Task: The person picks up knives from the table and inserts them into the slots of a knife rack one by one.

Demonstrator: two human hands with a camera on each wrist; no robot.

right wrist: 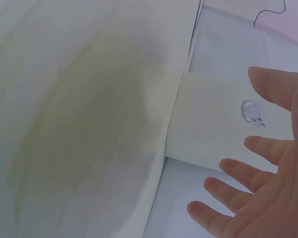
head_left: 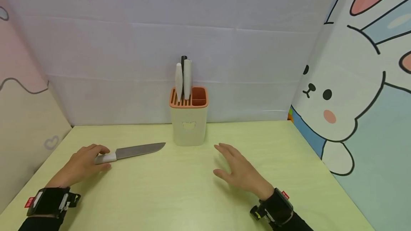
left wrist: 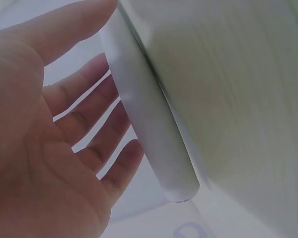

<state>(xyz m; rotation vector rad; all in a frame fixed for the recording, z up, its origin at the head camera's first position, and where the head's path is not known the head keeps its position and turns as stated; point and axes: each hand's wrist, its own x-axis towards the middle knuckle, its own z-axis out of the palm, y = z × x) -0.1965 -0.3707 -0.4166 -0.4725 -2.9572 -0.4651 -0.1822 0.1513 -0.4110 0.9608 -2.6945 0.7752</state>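
A large kitchen knife (head_left: 141, 150) with a white handle and a broad grey blade lies on the table, its tip toward the right. My left hand (head_left: 85, 163) is at the handle (left wrist: 149, 114), thumb on the near side and fingers on the far side. In the left wrist view the fingers are loosely bent and spread, and the handle partly covers their tips. My right hand (head_left: 239, 170) hovers over the table with fingers spread, holding nothing. In the right wrist view its fingers (right wrist: 228, 193) appear beside the cream knife block (right wrist: 213, 119).
The knife block (head_left: 188, 127) has an orange slotted top and stands at the table's back edge. Two white handles (head_left: 187, 77) and a black one (head_left: 183, 60) stick up from it. A pale cloth wall (head_left: 128, 52) rises behind the yellowish table (head_left: 167, 195).
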